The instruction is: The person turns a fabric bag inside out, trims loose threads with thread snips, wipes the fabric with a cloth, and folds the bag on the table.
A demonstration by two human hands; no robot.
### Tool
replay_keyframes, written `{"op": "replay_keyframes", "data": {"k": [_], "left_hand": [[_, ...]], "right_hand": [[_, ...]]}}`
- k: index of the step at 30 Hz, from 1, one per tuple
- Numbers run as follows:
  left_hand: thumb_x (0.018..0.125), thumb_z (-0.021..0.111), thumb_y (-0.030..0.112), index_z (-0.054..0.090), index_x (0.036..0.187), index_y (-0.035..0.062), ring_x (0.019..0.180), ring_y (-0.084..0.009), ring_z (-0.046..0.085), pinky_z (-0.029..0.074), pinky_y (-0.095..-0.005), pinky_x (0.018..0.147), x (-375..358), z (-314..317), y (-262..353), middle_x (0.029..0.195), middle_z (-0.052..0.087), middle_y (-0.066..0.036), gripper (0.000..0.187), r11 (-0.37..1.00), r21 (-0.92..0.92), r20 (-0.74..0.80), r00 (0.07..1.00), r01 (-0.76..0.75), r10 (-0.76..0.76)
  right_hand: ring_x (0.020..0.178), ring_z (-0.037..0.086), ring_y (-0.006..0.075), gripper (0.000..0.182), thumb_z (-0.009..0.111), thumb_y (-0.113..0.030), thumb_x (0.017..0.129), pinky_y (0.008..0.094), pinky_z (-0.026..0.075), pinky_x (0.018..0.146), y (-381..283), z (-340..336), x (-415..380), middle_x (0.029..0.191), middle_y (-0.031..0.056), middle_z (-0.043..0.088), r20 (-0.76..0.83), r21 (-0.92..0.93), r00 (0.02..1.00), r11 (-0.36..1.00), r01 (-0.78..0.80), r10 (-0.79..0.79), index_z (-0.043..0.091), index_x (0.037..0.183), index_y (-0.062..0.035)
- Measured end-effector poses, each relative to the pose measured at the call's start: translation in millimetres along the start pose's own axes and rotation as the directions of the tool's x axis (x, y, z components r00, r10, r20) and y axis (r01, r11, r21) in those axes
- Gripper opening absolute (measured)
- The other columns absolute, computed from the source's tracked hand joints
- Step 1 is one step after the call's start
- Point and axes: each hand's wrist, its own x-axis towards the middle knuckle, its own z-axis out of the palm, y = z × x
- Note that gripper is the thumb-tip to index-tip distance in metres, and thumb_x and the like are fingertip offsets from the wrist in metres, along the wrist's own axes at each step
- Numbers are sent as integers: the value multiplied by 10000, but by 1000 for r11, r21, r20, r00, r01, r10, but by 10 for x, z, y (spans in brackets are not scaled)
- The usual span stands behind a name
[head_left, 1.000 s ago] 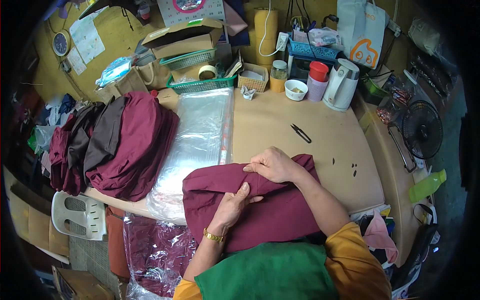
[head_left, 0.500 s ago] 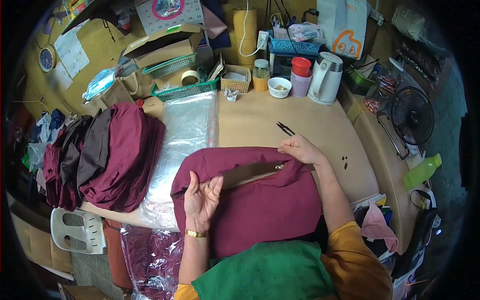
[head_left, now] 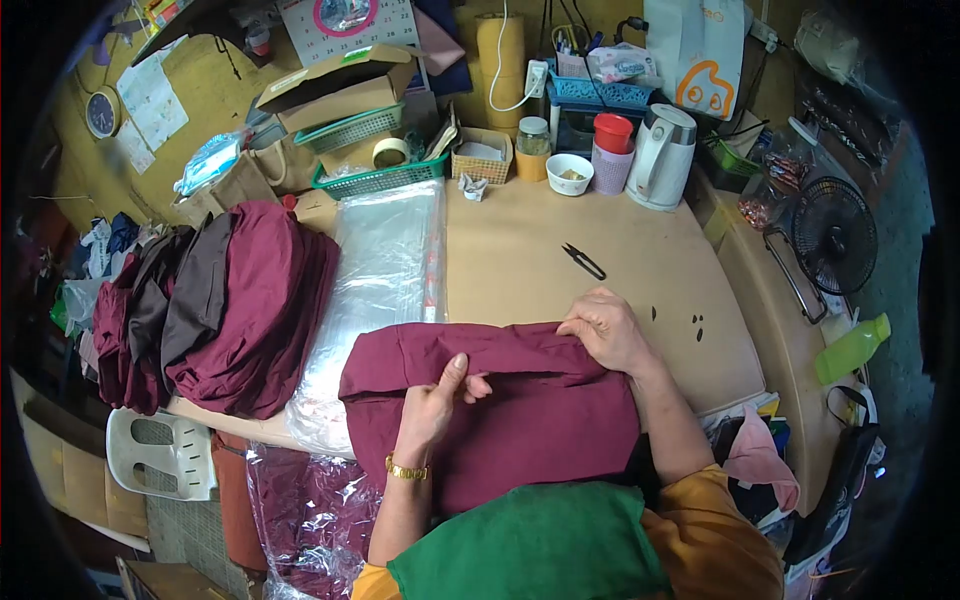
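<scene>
A maroon fabric bag [head_left: 520,440] lies across the table's front edge, its long opening narrow and dark. My right hand [head_left: 605,330] pinches the bag's top right corner with fingers closed. Over the left part of the opening is my left hand [head_left: 440,400], thumb raised and apart from the fingers; its fingertips reach toward the slit and are partly hidden. Black thread snips [head_left: 584,261] rest on the table behind the bag. Clear plastic sleeves [head_left: 385,250] lie to the left, partly beneath the bag.
Maroon and black bags [head_left: 250,310] are piled at the left. Along the back stand a green basket [head_left: 380,180], a jar [head_left: 533,150], a white bowl [head_left: 569,175], a lidded cup [head_left: 611,155] and a kettle [head_left: 662,160]. Small dark pieces [head_left: 698,328] lie right of my right hand.
The bag's opening has narrowed, and its zipper pull is no longer visible. My left hand has moved right and turned inward. My right hand has shifted slightly down with the bag's edge.
</scene>
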Motion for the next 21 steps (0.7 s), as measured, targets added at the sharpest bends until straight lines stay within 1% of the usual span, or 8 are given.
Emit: {"op": "replay_keyframes", "data": {"k": [3,10,12,13,15,16,18,21], "left_hand": [[1029,555,342,720,895,-28,780,-133,648,519,-272,718,-36,-41,-80,837,722,-74,426,988,43,113,983,-150,144],[1025,570,310,707,909,-5,754,-130,651,532,-277,704,-86,96,-68,827,719,-61,362,969,-31,245,938,-245,245],[1024,558,366,670,853,26,633,-129,610,484,-270,571,-128,139,-7,745,674,-70,397,986,125,71,992,-112,103],[1024,558,366,670,853,26,633,-129,610,484,-270,571,-137,76,-41,745,674,-70,397,986,124,67,992,-114,107],[1025,528,433,635,785,54,540,-108,572,419,-245,469,-172,-96,-136,674,650,-61,461,992,94,102,990,83,-93],[1025,528,433,635,785,54,540,-108,572,419,-245,469,-177,-100,-161,674,650,-61,461,992,90,94,991,87,-96],[1026,512,458,629,752,62,522,-97,559,376,-231,441,-179,-67,-177,622,624,-55,495,985,-174,40,999,-3,11],[1032,524,398,638,727,55,501,-103,532,369,-231,455,-163,-58,-165,583,598,-50,473,986,-165,43,998,-32,40]], "right_hand": [[765,643,308,89,657,-105,873,384,457,786,6,35,-19,753,107,679,61,-13,988,990,-142,142,685,822,-37],[772,648,379,228,644,-202,922,438,462,793,-396,223,324,740,174,669,-47,19,996,997,-80,80,639,812,-2],[710,632,328,230,661,-221,913,421,466,719,-541,113,454,756,131,687,465,-43,860,975,-217,212,661,888,8],[636,610,308,223,676,-234,912,412,460,729,-498,148,443,733,120,676,454,35,875,978,-207,169,664,883,-13],[634,603,293,208,685,-225,906,404,457,738,-500,161,414,723,116,669,353,79,931,989,-124,89,665,862,-23],[633,597,278,196,694,-217,899,396,454,746,-503,178,386,712,111,661,242,115,970,992,-48,19,666,842,-32],[643,594,270,172,694,-195,895,390,451,752,-490,242,348,702,106,650,190,130,982,991,-21,-4,660,827,-40],[668,591,267,130,689,-145,887,381,449,758,-393,335,248,697,100,641,68,88,998,996,1,-7,648,811,-48]]}}
